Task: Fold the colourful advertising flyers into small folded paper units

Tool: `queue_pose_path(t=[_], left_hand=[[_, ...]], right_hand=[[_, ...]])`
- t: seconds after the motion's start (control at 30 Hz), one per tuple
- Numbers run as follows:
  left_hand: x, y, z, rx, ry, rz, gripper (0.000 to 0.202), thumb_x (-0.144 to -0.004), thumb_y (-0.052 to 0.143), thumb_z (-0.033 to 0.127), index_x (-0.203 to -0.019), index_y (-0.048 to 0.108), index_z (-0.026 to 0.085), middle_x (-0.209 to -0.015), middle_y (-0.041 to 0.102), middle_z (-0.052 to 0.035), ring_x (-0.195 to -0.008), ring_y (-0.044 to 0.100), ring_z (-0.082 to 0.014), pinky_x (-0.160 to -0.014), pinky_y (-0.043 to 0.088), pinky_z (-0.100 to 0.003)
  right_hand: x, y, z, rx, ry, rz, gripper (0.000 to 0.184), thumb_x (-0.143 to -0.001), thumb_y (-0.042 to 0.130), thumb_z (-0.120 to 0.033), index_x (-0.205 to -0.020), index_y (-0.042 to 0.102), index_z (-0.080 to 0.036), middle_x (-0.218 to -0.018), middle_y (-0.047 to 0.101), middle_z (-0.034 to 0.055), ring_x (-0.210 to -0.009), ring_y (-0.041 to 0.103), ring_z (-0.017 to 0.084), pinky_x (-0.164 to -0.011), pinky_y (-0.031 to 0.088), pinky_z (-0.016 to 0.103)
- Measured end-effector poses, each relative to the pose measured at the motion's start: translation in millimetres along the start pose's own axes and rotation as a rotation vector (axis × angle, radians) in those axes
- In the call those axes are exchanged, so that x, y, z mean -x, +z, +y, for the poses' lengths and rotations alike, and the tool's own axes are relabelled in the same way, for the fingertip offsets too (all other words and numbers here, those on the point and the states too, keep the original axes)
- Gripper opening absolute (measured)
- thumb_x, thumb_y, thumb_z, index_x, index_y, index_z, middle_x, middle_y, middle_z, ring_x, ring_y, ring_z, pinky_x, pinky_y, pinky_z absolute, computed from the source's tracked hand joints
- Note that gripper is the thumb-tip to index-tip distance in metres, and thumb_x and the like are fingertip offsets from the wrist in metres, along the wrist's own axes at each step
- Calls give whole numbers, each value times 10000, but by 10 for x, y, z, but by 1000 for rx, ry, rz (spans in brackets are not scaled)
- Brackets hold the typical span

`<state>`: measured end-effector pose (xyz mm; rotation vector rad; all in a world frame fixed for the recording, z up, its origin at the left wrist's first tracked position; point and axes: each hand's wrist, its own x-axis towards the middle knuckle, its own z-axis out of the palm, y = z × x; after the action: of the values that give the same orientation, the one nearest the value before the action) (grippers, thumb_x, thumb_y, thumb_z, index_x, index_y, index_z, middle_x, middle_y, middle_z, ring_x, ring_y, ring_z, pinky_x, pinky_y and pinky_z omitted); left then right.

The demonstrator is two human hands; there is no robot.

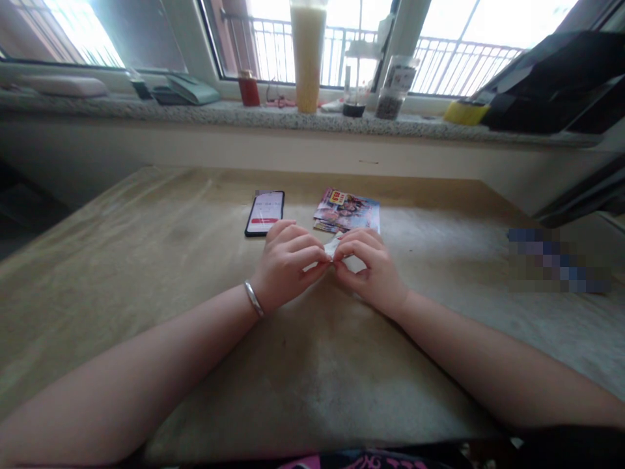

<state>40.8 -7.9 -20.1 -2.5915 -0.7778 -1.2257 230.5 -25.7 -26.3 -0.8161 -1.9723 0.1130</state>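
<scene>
My left hand (pixel 290 264), with a silver bangle (pixel 254 299) at the wrist, pinches a piece of white paper (pixel 333 244) between thumb and fingertips. From the other side my right hand (pixel 370 268) grips the same paper, its fingertips touching or nearly touching those of the left. Most of the paper is hidden by my fingers, so its full shape cannot be made out. Just beyond my left hand lies a phone (pixel 266 212) with a lit screen. Behind my right hand rests a small stack of colourful printed leaflets (pixel 349 210).
The table (pixel 205 273) reaches to the wall under the window. A blurred blue item (pixel 556 260) is at the right edge. On the granite sill (pixel 195 114) stand a tall yellowish container (pixel 308 58), a red jar (pixel 249 90), a clear jar (pixel 393 91) and a black bag (pixel 547 85).
</scene>
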Motion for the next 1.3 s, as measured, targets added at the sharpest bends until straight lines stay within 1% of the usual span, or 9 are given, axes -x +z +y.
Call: queue_pose_path(t=[0.13, 0.3, 0.57, 0.67, 0.73, 0.87, 1.0, 1.17, 1.3], left_hand=[[-1, 0, 2, 15, 8, -2, 103, -798, 637, 256, -699, 608, 253, -741, 685, 52, -755, 563, -152, -885, 356, -384], [-1, 4, 0, 59, 35, 35, 83, -781, 656, 242, -707, 623, 261, -736, 689, 60, -741, 566, -146, -892, 361, -389], [7, 3, -14, 52, -38, 24, 94, -792, 639, 273, -698, 634, 266, -740, 694, 53, -754, 575, -148, -900, 371, -378], [-1, -10, -19, 17, -12, 3, 85, -791, 643, 275, -709, 628, 263, -754, 700, 53, -743, 570, -152, -876, 372, -378], [-7, -24, -22, -22, 34, -11, 67, -793, 646, 274, -729, 627, 267, -761, 703, 58, -738, 565, -153, -874, 366, -382], [-9, -43, -30, -89, 116, -37, 69, -806, 627, 255, -740, 616, 274, -745, 699, 74, -752, 564, -151, -920, 345, -395], [-4, -41, -36, -70, 110, -28, 102, -806, 619, 255, -706, 606, 272, -730, 694, 79, -745, 561, -148, -937, 335, -400], [-2, -51, -41, -52, 120, -16, 84, -796, 633, 250, -717, 609, 266, -734, 692, 77, -750, 550, -149, -918, 352, -390], [-5, -67, -46, -54, 108, -7, 81, -793, 638, 245, -716, 616, 256, -727, 682, 76, -749, 545, -140, -923, 349, -382]], right_hand=[[-4, 1, -4, 26, -13, -14, 118, -725, 593, -133, -759, 596, -246, -808, 626, 14, -860, 567, 191, -822, 465, 378], [-23, -8, -33, 15, -23, -8, 128, -718, 578, -120, -749, 597, -243, -798, 619, 16, -859, 565, 191, -816, 469, 377], [8, 4, 27, 33, 13, 1, 116, -715, 592, -128, -732, 596, -243, -800, 618, 10, -872, 575, 194, -823, 463, 377], [14, 12, 38, 64, 9, -3, 138, -706, 595, -112, -729, 591, -248, -795, 617, 9, -872, 579, 195, -823, 466, 374], [14, 15, 33, 78, -12, -5, 138, -712, 592, -112, -736, 594, -248, -799, 619, 11, -879, 582, 195, -824, 467, 373], [10, 22, 21, 101, -54, -7, 118, -730, 588, -125, -747, 601, -241, -809, 625, 21, -898, 582, 199, -829, 468, 375], [13, 23, 34, 100, -64, -19, 113, -736, 596, -138, -761, 609, -247, -823, 629, 19, -904, 581, 196, -831, 466, 371], [16, 4, 58, 132, -87, -24, 92, -741, 607, -146, -756, 617, -236, -830, 635, 23, -867, 578, 192, -804, 455, 355], [15, -16, 67, 207, -62, -18, 71, -732, 620, -159, -727, 629, -230, -812, 629, 19, -832, 573, 183, -782, 436, 342]])
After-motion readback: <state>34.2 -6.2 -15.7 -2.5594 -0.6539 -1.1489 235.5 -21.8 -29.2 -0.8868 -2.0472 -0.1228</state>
